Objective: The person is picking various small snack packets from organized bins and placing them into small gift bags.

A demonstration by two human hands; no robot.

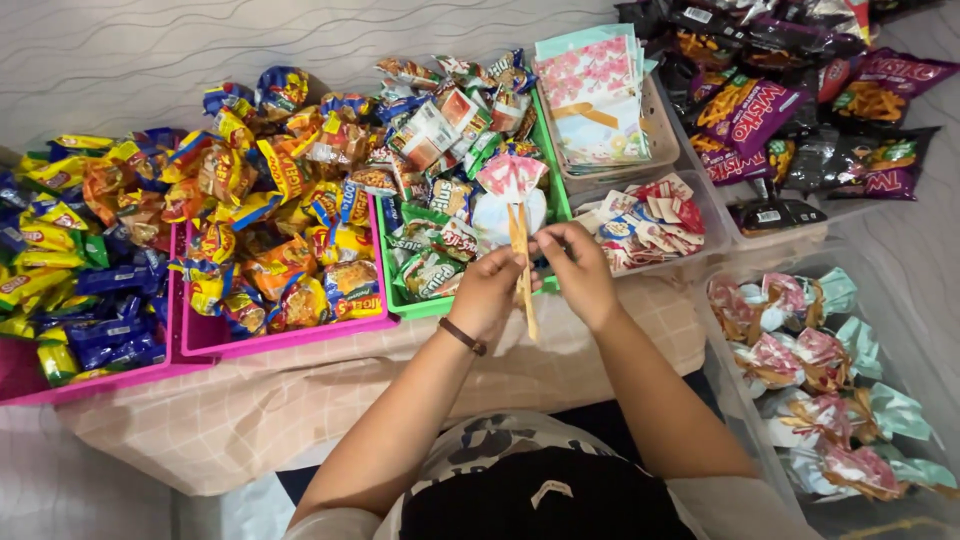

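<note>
My left hand (487, 292) and my right hand (578, 270) meet over the front edge of a green tray (410, 307). Together they hold a small gift pouch (510, 200) with a pink floral top and a pale round body. Both pinch its neck, where a tan ribbon (525, 290) hangs down between my fingers. A dark band sits on my left wrist.
A pink tray (290, 336) of yellow and orange snack packs lies left, with another pink tray (90, 380) of blue and yellow packs beyond. Floral bags (595, 95) stand in a beige bin. Tags fill a clear bin (650, 225); purple snack bags (790, 110) top right; finished pouches (820, 390) right.
</note>
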